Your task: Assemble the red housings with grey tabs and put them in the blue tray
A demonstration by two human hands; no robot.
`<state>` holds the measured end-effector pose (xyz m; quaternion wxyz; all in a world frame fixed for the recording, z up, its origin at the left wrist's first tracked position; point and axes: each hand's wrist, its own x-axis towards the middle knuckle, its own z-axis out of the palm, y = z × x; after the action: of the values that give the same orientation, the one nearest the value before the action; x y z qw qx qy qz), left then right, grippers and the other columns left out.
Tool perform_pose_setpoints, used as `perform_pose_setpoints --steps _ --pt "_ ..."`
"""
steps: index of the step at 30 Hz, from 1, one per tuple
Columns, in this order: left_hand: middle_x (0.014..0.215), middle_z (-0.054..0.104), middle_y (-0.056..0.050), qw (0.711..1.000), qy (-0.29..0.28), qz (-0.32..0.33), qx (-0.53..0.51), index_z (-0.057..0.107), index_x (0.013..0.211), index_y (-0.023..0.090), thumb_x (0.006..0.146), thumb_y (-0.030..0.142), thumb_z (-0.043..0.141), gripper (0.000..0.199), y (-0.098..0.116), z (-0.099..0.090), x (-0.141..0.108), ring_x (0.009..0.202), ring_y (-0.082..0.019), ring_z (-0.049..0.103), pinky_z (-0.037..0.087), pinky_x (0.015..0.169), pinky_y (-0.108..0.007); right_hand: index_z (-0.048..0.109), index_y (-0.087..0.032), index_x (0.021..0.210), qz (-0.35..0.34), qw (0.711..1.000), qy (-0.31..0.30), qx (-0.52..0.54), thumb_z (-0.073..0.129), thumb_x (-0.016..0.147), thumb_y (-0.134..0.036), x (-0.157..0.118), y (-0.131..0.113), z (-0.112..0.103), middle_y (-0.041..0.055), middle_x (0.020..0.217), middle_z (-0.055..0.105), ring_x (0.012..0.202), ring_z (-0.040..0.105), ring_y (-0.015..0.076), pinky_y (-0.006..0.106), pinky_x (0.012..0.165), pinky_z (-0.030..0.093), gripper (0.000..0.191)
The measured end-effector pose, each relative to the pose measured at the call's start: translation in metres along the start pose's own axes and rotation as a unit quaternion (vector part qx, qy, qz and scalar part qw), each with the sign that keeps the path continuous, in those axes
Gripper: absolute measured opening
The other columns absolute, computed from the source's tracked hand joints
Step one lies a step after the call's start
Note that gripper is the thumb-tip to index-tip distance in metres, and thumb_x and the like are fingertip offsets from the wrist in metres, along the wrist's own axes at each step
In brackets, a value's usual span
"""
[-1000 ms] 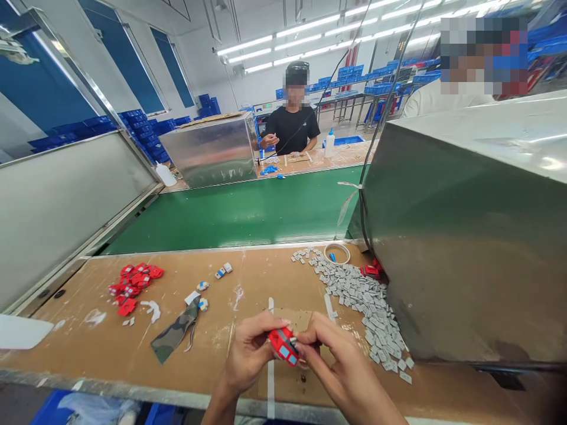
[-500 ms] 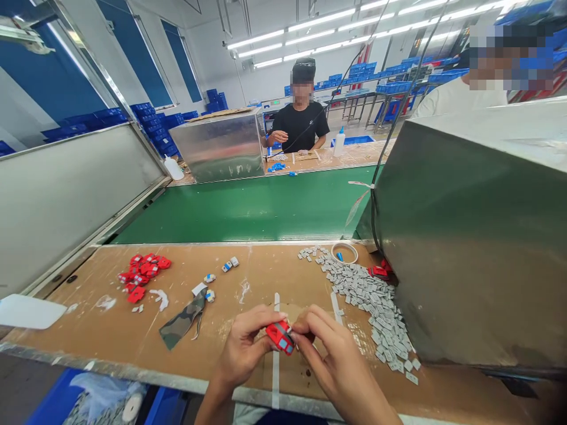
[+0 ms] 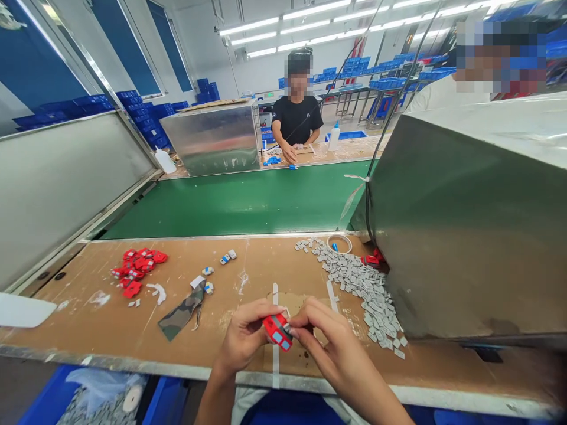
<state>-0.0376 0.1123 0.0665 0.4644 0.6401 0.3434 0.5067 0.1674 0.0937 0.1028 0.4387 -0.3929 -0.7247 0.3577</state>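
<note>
My left hand [image 3: 245, 336] is closed around the left side of a small red toy car [image 3: 278, 332] with a grey stripe and pale blue windows. My right hand [image 3: 325, 336] pinches at the car's right side, where something small and greyish shows at the fingertips. Its shape is mostly hidden by the fingers. Both hands are above the brown work surface, near its front edge. To the right lies a long heap of small flat grey pieces [image 3: 354, 274]. Several more red toy parts [image 3: 139, 265] form a pile at the far left.
A camouflage cloth strip [image 3: 182, 313] lies left of my hands, near a few white-and-blue pieces [image 3: 208, 271]. A tape roll [image 3: 339, 244] touches the grey heap. A large metal box [image 3: 478, 236] stands right. Beyond the green belt [image 3: 248, 203], a co-worker [image 3: 297, 121] sits opposite.
The view has shifted slightly. My hands keep hold of the red toy car, which has turned a little. The co-worker opposite has lowered a hand towards the blue pieces.
</note>
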Motion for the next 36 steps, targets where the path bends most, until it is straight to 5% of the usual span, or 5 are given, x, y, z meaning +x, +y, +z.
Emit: perform_pose_setpoints --steps 4,14,21,30,36 --pt "0.078 0.075 -0.007 1.0 -0.007 -0.017 -0.018 0.085 0.105 0.021 0.084 0.048 0.082 0.034 -0.003 0.0 -0.002 0.067 -0.016 0.065 0.052 0.063 -0.025 0.061 -0.02 0.082 0.016 1.0 -0.014 -0.009 0.057 0.101 -0.013 -0.001 -0.002 0.0 -0.0003 0.077 0.06 0.069 0.057 0.0131 0.021 0.062 0.042 0.02" --pt "0.086 0.079 -0.007 0.996 -0.029 0.026 0.081 0.082 0.112 0.024 0.092 0.036 0.077 0.024 0.008 -0.009 -0.002 0.075 -0.016 0.07 0.054 0.068 -0.024 0.058 -0.018 0.082 -0.036 0.982 0.06 -0.177 0.048 0.103 -0.008 -0.009 -0.008 0.028 0.0001 0.075 0.052 0.061 0.051 0.0126 0.023 0.057 0.037 0.025" --pt "0.09 0.081 -0.008 0.99 -0.062 0.075 0.105 0.081 0.118 0.025 0.095 0.032 0.073 0.025 -0.011 -0.013 0.008 0.079 -0.017 0.073 0.056 0.07 -0.024 0.066 -0.018 0.089 0.047 0.991 0.115 -0.054 0.051 0.102 -0.014 -0.015 0.008 0.04 0.0001 0.078 0.053 0.067 0.053 0.0126 0.023 0.061 0.04 0.021" --pt "0.085 0.081 -0.009 0.96 -0.225 0.137 0.092 0.079 0.121 0.024 0.1 0.033 0.066 0.026 -0.015 -0.003 0.049 0.073 -0.017 0.072 0.056 0.067 -0.026 0.067 -0.018 0.091 0.171 0.953 0.145 0.205 0.065 0.098 -0.034 -0.028 0.011 0.02 0.0018 0.09 0.054 0.077 0.054 0.0132 0.024 0.067 0.043 0.017" --pt "0.084 0.079 -0.008 0.927 -0.314 0.186 0.086 0.076 0.122 0.022 0.101 0.028 0.063 0.025 -0.003 0.009 0.062 0.069 -0.015 0.071 0.055 0.063 -0.023 0.055 -0.018 0.079 0.217 0.916 0.068 0.331 0.075 0.089 -0.054 -0.038 0.018 0.005 -0.0015 0.077 0.053 0.066 0.045 0.0103 0.022 0.059 0.035 0.042"
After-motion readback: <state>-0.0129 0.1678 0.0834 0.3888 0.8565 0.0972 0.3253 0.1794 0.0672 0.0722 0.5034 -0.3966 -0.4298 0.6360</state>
